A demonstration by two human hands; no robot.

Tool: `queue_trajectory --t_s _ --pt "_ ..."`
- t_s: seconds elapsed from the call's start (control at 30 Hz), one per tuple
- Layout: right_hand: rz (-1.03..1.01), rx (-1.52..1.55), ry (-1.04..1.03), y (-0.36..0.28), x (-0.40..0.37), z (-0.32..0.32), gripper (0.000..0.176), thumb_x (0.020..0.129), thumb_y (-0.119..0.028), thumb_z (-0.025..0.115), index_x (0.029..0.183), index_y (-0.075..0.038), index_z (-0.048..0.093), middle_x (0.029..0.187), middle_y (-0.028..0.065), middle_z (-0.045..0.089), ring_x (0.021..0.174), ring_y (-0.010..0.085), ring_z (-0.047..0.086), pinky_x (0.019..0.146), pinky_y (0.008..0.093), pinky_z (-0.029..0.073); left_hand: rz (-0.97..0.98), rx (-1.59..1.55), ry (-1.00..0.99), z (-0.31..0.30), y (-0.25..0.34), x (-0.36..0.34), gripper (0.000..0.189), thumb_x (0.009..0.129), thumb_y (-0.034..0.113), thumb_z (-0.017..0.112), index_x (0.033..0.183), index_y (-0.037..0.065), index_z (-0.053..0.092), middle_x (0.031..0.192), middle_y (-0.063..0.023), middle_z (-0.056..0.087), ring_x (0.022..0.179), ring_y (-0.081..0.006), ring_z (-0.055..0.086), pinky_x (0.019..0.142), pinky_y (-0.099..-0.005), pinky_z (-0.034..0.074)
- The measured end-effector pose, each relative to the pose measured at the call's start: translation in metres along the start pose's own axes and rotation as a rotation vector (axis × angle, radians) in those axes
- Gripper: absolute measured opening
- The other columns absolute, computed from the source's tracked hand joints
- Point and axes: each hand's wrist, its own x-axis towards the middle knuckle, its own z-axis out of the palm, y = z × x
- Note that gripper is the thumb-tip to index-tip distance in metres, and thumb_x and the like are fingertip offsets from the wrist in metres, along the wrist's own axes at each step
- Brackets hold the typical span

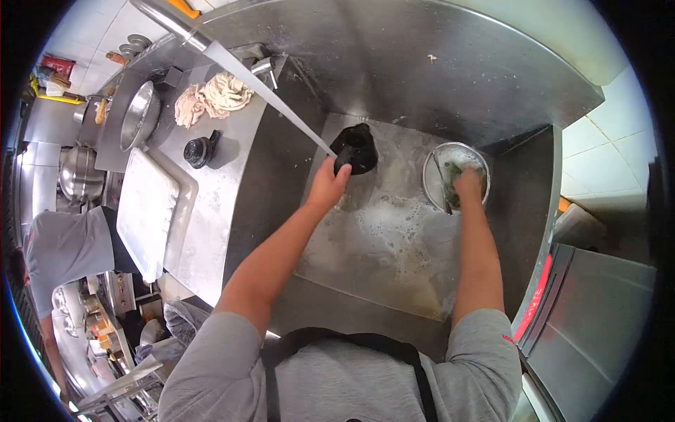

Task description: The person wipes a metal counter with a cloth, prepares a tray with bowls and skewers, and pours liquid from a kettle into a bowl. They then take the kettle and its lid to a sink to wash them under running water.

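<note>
Water from the metal spout [172, 21] runs down to a black container [360, 149] in the steel sink [394, 281]. My left hand [329, 184] is closed on the near left side of this container, by what looks like its handle. At the sink's right side stands a round metal bowl [432, 184] with foamy water and something green in it. My right hand [470, 181] reaches into the bowl at the green thing, its fingers hidden in the foam. A thin utensil [441, 176] leans inside the bowl, left of my right hand.
Left of the sink, a steel counter [225, 204] holds crumpled cloths [214, 97], a small black lid-like part [200, 151], a metal bowl [140, 116] and a white tray [146, 214]. Another person [70, 246] is at the far left. A grey bin [590, 316] stands at the right.
</note>
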Motion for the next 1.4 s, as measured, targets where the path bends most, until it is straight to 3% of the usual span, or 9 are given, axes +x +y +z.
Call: queue_trajectory --t_s 0.07,0.2,0.53,0.7,0.83,0.9,1.1,1.17,1.4 --pt "-0.155 -0.277 0.266 -0.028 -0.029 -0.011 0.039 0.072 -0.015 0.053 0.11 -0.007 0.048 0.119 0.0184 0.044 0.102 0.0359 0.047 0.079 0.0434 0.042 0.229 0.275 0.136 -0.01 0.001 0.016 0.029 0.081 0.025 0.052 0.087 -0.003 0.051 0.074 -0.0181 0.059 0.073 -0.0312 0.059 0.067 -0.0358 0.045" --pt "-0.2 -0.569 -0.131 -0.046 -0.069 -0.046 0.052 0.077 -0.019 0.05 0.127 -0.012 0.036 0.138 0.0183 0.018 0.121 0.0406 0.025 0.095 0.0484 0.025 0.068 0.568 -0.137 -0.01 0.04 0.018 0.036 0.077 0.034 0.054 0.089 0.0 0.055 0.08 -0.0221 0.059 0.081 -0.0384 0.056 0.071 -0.0423 0.044" --pt "-0.102 -0.665 -0.232 -0.046 -0.066 -0.038 0.029 0.081 -0.021 0.044 0.102 -0.011 0.061 0.111 0.0099 0.055 0.104 0.0333 0.048 0.083 0.0484 0.037 -0.122 1.067 -0.602 0.029 0.066 -0.011 0.026 0.071 0.016 0.056 0.095 0.008 0.063 0.101 -0.0092 0.06 0.093 -0.0261 0.058 0.071 -0.0374 0.048" --pt "-0.037 -0.717 -0.062 -0.038 -0.062 -0.035 0.043 0.075 -0.026 0.057 0.117 -0.015 0.051 0.125 0.0092 0.044 0.111 0.0388 0.04 0.085 0.0489 0.034 -0.061 1.204 -0.734 0.039 0.047 -0.019 0.023 0.068 0.013 0.06 0.091 0.01 0.065 0.099 -0.0049 0.062 0.088 -0.022 0.06 0.066 -0.033 0.049" --pt "0.035 -0.527 0.155 -0.054 -0.097 -0.082 0.057 0.071 -0.026 0.063 0.124 -0.022 0.043 0.123 0.0078 0.047 0.11 0.0355 0.043 0.086 0.0459 0.035 -0.063 1.068 -0.607 0.027 0.042 -0.023 0.023 0.072 0.019 0.058 0.088 0.005 0.064 0.091 -0.0086 0.063 0.082 -0.0228 0.061 0.063 -0.0345 0.048" --pt "-0.131 0.061 0.128 -0.046 -0.102 -0.091 0.053 0.075 -0.023 0.058 0.126 -0.02 0.041 0.119 0.0096 0.05 0.106 0.0302 0.047 0.086 0.0406 0.037 0.095 0.968 -0.599 0.001 0.048 -0.023 0.029 0.075 0.026 0.056 0.084 0.0 0.063 0.086 -0.0153 0.062 0.076 -0.0268 0.061 0.059 -0.0388 0.048" --pt "-0.466 1.277 0.252 -0.162 -0.221 -0.109 0.045 0.077 -0.021 0.057 0.12 -0.014 0.048 0.116 0.0133 0.051 0.096 0.0223 0.052 0.085 0.0332 0.039 -0.249 -0.337 -0.336 -0.037 0.086 -0.05 0.042 0.085 0.04 0.043 0.068 0.002 0.05 0.051 -0.0075 0.045 0.038 -0.0181 0.044 0.037 -0.0347 0.036" --pt "-0.915 0.3 0.755 -0.179 -0.254 -0.113 0.039 0.07 -0.01 0.06 0.109 -0.005 0.054 0.117 0.0148 0.049 0.1 0.0316 0.05 0.085 0.0357 0.038 -0.267 -0.628 -0.142 -0.036 0.12 -0.071 0.041 0.086 0.04 0.039 0.065 0.005 0.045 0.05 -0.0059 0.043 0.035 -0.0183 0.04 0.035 -0.034 0.034" --pt "-0.541 0.77 0.762 -0.193 -0.223 -0.156 0.031 0.079 -0.017 0.053 0.108 -0.007 0.054 0.114 0.0149 0.052 0.1 0.028 0.052 0.083 0.0409 0.037 -0.208 -0.829 -0.172 -0.044 0.163 -0.103 0.043 0.087 0.043 0.038 0.062 0.009 0.044 0.046 -0.0041 0.04 0.034 -0.017 0.036 0.035 -0.0321 0.033"
